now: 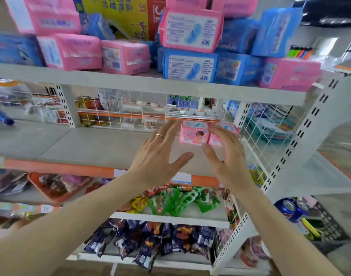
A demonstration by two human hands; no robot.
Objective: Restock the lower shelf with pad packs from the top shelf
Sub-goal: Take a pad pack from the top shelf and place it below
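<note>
Lower shelf (90, 144), rear-right corner: two pink pad packs (193, 133) stand side by side. My left grip (158, 156) & right grip (228, 154) hang just in front, both spread, holding nothing. Packs look light, soft, slick-wrapped; I'd take each across its short sides. More stock (190, 29) above, on top shelf (130, 80).

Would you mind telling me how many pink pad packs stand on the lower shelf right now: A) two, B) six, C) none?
A: two pink pad packs stand side by side at the back right of the lower shelf, just beyond the left hand and the right hand.
</note>
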